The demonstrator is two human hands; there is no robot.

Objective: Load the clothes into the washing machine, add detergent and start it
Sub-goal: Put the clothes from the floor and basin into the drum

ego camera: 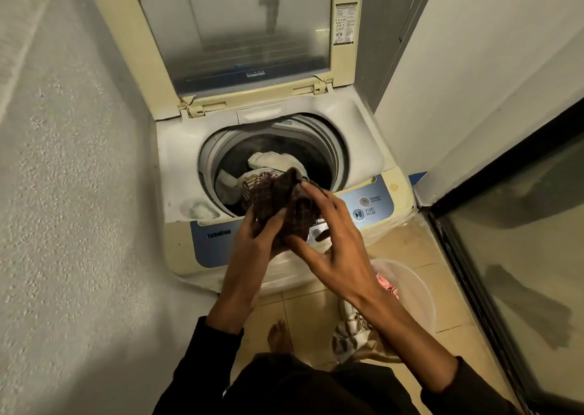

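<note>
A top-loading washing machine (357, 149) stands in front of me with its lid (234, 35) raised. White and striped clothes (271, 162) lie in the drum. A dark checked cloth (281, 203) hangs over the drum's front rim and the control panel (369, 207). My left hand (252, 237) grips its lower left part from below. My right hand (331, 241) holds its right side, fingers spread over the fabric and thumb beneath it.
A pale plastic basket (410, 288) with pink and striped clothes (350, 335) stands on the tiled floor at the right, beside my bare foot (278, 334). A rough wall is close on the left; a glass door with a dark frame (474, 288) runs along the right.
</note>
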